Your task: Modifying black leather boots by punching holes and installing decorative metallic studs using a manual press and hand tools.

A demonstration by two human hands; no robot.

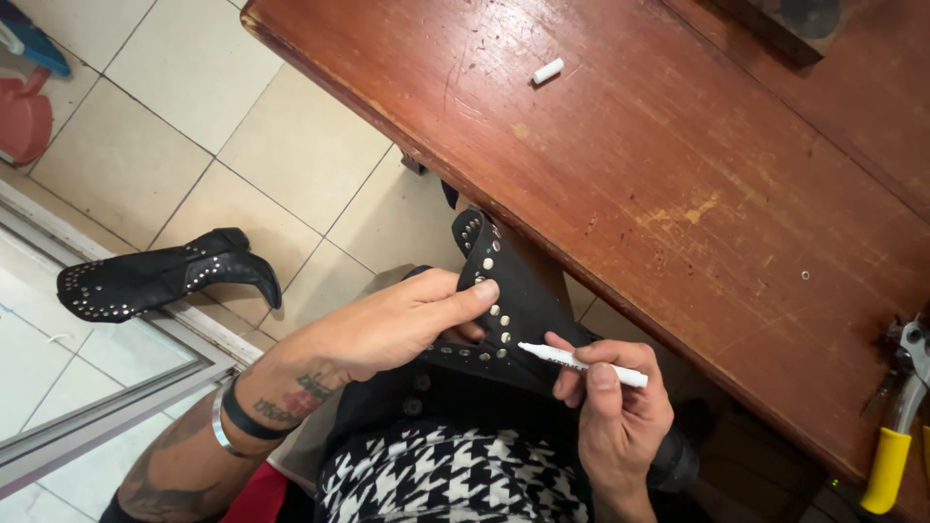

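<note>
Close to the camera, a black boot (504,310) with round metal studs lies on the person's lap, over a black and white checked cloth (436,479). The left hand (387,324) holds the boot from the side. Its fingers (480,291) are pressed together and lie flat along a row of studs, with the thumb tucked under the leather. The right hand (615,407) holds a thin white marker (581,363). Its fingers pinch the marker like a pencil, and the tip points at the leather just beside the studs, touching it or almost touching it.

I can't see any white lines or dots on the boot, so the marking looks like it is only starting, or the marks are too small to see. Most of the boot seems left to do.

A bit farther off, the second boot (165,276) lies on its side on the tiled floor (291,145), well apart from the hands. Nobody is touching it, so it seems not done either.

Farther still, on the scratched brown worktop (678,145), the small white marker cap (547,70) lies alone. A tool with yellow handles (896,436) rests at the right edge.
</note>
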